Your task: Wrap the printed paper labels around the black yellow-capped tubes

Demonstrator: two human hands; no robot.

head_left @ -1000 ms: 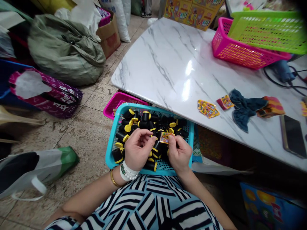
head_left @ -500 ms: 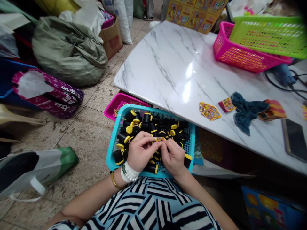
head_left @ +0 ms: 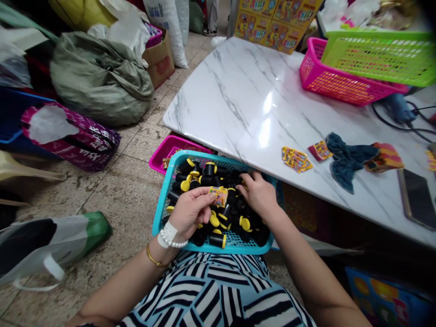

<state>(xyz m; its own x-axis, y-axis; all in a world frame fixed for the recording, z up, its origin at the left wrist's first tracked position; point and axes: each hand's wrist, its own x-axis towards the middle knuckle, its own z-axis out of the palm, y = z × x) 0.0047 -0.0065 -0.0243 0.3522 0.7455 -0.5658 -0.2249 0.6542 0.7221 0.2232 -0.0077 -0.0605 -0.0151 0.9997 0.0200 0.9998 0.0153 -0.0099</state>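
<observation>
My left hand (head_left: 192, 209) pinches a small yellow printed label (head_left: 218, 196) between thumb and fingers, above the near part of a turquoise plastic basket (head_left: 158, 206). Heaped in the basket are several small black containers with yellow lids (head_left: 217, 240), lying at all angles. At the basket's right side, my right hand (head_left: 259, 195) reaches down among the containers, its fingers bent and thumb held apart. Its fingertips are partly hidden against the black containers. More printed labels (head_left: 296, 159) lie on the marble-patterned table (head_left: 235, 86), with a small stack (head_left: 320, 151) beside them.
A pink tray (head_left: 156, 156) sits behind the basket, by the table edge. On the table are a dark blue cloth (head_left: 347, 159), a phone (head_left: 419, 197), pink (head_left: 313, 68) and green baskets (head_left: 378, 54), and yellow printed boxes (head_left: 265, 25). Sacks (head_left: 102, 81) and bags (head_left: 71, 136) stand leftward.
My hands have parted. The label stays in my left hand and now shows its flat face, while my right hand has let go of it and moved right and away, into the containers.
</observation>
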